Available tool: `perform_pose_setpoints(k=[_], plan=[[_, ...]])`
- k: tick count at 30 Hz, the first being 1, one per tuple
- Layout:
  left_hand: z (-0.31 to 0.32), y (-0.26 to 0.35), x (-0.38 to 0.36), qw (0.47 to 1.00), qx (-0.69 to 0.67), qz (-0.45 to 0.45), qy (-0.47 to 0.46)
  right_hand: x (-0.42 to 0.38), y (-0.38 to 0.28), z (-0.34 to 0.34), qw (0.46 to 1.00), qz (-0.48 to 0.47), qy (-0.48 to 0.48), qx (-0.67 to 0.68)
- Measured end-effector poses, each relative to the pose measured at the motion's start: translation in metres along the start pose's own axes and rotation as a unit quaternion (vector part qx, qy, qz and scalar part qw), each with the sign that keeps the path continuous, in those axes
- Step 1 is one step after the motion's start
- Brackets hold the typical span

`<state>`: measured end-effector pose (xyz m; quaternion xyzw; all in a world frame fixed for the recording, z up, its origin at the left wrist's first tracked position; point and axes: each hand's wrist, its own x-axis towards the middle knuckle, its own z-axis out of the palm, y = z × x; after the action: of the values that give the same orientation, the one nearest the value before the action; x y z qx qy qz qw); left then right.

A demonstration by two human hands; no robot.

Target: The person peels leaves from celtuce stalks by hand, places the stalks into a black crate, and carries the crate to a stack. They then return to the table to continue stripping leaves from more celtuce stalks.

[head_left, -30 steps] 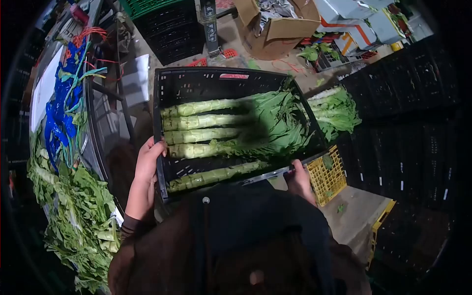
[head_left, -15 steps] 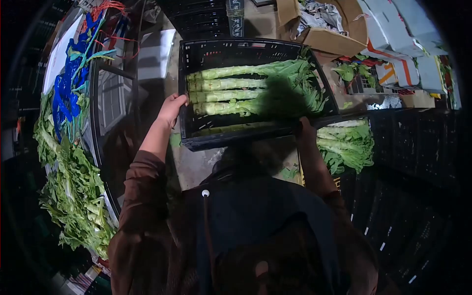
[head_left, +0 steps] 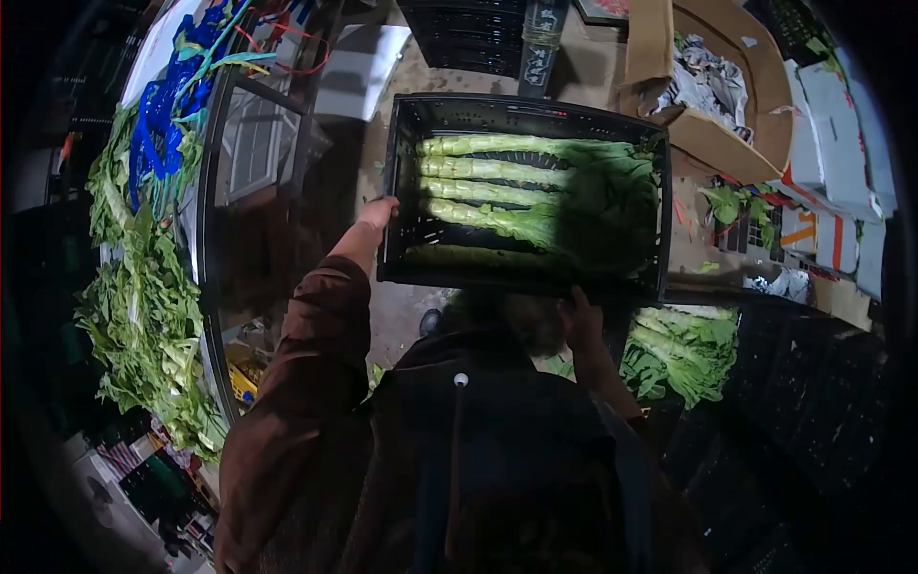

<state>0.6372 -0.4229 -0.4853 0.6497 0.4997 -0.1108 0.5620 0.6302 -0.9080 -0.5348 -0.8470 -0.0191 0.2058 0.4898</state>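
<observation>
A black plastic crate (head_left: 449,277) is held out in front of my body. Inside it lie several celtuce stems (head_left: 488,170) side by side, pale thick ends to the left and leafy tops to the right, partly in dark shadow. My left hand (head_left: 381,212) is closed around the crate's left wall. At the near long side, right of its middle, my right hand (head_left: 580,314) grips the rim; its fingers are dim and partly hidden. More leafy celtuce (head_left: 681,354) lies just beyond my right forearm.
Heaped leafy stems (head_left: 143,316) and blue straps (head_left: 167,124) lie on a surface at left. A cardboard box (head_left: 688,143) with crumpled newspaper stands at back right, beside white boxes (head_left: 827,134). Stacked black crates (head_left: 464,33) stand behind; dark crates (head_left: 794,411) line the right.
The view has shifted, so the surroundings sit farther right and lower. The crate, still in both hands, appears a little farther right, and more shadow covers the leaves.
</observation>
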Motion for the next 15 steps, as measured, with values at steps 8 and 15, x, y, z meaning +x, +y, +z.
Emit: perform_pose_setpoints(k=[8,15], plan=[[-0.001,-0.007,-0.003,0.969,0.210,0.099,0.087,0.002,-0.058,-0.028,0.885,0.367,-0.073,0.277],[-0.060,0.006,-0.106,0.923,0.103,0.369,0.029,-0.012,-0.143,0.019,0.894,0.334,-0.298,0.023]])
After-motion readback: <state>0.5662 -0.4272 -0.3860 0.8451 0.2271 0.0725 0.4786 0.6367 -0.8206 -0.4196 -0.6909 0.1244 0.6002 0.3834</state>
